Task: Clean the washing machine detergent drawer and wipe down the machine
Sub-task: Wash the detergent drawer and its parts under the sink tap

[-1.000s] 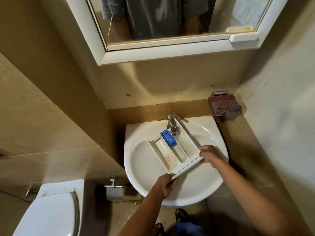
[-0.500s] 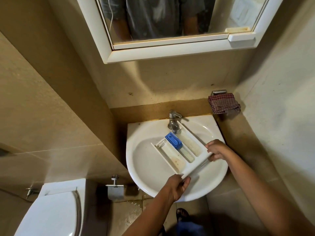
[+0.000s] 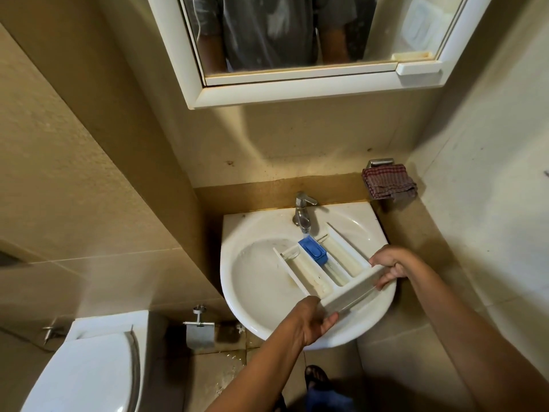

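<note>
A white detergent drawer (image 3: pixel 312 270) with three stained compartments and a blue insert (image 3: pixel 312 249) lies slanted across the white sink (image 3: pixel 255 281), its far end under the tap (image 3: pixel 301 214). A thin stream of water seems to run from the tap onto the blue insert. My left hand (image 3: pixel 312 321) grips the near-left end of the drawer's front panel. My right hand (image 3: pixel 389 264) grips the panel's right end, fingers curled over its edge.
A checked cloth (image 3: pixel 387 182) hangs on a holder at the wall to the sink's right. A mirror cabinet (image 3: pixel 297 93) hangs above. A toilet (image 3: pixel 86 370) stands lower left, with a paper holder (image 3: pixel 199 331) beside the sink. The walls stand close on both sides.
The drawer has shifted right and a little nearer in the sink, with both hands still holding its front panel. The blue insert now lies directly under the spout.
</note>
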The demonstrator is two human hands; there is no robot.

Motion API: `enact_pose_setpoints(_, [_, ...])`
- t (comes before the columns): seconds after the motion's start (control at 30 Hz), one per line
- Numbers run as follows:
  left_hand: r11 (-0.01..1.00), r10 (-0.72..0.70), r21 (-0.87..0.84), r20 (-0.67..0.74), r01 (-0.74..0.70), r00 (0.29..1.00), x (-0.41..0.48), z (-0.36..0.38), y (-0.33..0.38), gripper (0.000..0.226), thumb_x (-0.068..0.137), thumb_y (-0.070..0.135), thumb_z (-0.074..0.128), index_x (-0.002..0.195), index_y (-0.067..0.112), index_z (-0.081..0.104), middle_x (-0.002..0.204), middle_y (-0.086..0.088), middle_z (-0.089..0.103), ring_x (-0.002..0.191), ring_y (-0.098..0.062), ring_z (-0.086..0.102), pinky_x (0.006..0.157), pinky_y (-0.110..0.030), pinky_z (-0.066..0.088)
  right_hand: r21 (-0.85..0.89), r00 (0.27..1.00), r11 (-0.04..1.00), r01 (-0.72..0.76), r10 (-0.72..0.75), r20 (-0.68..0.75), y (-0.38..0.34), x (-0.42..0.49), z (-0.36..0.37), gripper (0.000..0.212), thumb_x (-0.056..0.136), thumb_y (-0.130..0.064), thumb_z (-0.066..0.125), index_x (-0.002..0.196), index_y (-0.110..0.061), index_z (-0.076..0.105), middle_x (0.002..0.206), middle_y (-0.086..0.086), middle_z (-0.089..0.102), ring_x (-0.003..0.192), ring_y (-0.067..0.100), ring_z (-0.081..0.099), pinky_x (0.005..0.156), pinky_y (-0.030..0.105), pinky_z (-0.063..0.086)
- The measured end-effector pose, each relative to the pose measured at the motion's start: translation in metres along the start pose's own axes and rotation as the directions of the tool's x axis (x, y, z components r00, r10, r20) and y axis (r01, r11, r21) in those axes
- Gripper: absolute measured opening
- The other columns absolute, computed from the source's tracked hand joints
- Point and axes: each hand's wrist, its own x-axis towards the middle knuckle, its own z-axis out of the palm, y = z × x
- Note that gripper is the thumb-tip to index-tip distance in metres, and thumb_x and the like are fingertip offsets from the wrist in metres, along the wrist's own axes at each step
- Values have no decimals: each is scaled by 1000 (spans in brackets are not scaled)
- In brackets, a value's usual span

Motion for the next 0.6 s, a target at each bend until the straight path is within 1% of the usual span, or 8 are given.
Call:
enact_pose_setpoints(0.07, [996,-49,82,10,48,999,0,-6,6,12,98,8,46,102,-1,52,93,-18,58,66,-28,68,57,-30,59,-59,999,997,-44,44,-5,-2,-5,-1,20,98,1,41,113,13,42,84,29,50,94,52,59,58,47,57])
enact_pose_setpoints(0.13, [980,-125,161,34,118,992,-2,-13,11,18,95,14,53,106,0,52,101,-19,58,79,-33,70,64,-35,60,-150,996,985,-83,86,15,-3,-8,-1,20,97,-2,41,106,15,46,81,30,55,70,48,64,45,39,56])
enact_pose_setpoints(0.2, [967,-185,188,54,172,981,0,-20,9,27,93,20,58,112,2,51,109,-20,58,97,-36,67,64,-38,61,-227,993,969,-101,111,35,-3,-10,0,25,95,-7,41,102,14,53,81,29,60,60,44,66,42,34,55])
enact_pose_setpoints(0.27, [961,-221,184,73,205,972,3,-25,6,31,92,25,59,113,4,52,107,-20,60,96,-36,67,61,-37,61,-263,994,960,-95,105,25,-4,-13,2,25,94,-12,45,94,10,56,81,27,62,68,43,67,49,33,57])
enact_pose_setpoints(0.33, [962,-242,151,85,227,967,4,-29,3,30,93,28,58,110,3,52,99,-20,62,84,-36,69,60,-36,61,-258,998,964,-67,68,-4,-6,-17,5,25,92,-18,50,92,6,53,83,25,61,76,44,67,65,34,59])
enact_pose_setpoints(0.43, [964,-249,115,94,238,964,2,-30,0,27,94,28,55,103,3,52,96,-21,60,80,-36,67,62,-35,59,-226,998,974,-6,-8,-60,-11,-19,7,36,92,-26,54,110,2,41,105,23,53,84,47,67,84,39,57])
enact_pose_setpoints(0.53, [972,-223,96,106,213,969,1,-28,-5,26,94,28,55,100,2,54,95,-21,60,75,-36,68,66,-34,57,-288,990,957,30,-68,-125,-19,-19,7,55,91,-34,53,132,-4,35,136,23,41,77,42,69,83,39,58])
enact_pose_setpoints(0.6, [980,-194,71,119,186,974,0,-27,-11,24,94,26,54,101,2,56,96,-21,60,76,-37,69,67,-34,57,-316,984,947,58,-108,-145,-23,-18,6,58,89,-35,55,135,-6,36,137,22,40,71,40,70,79,40,59])
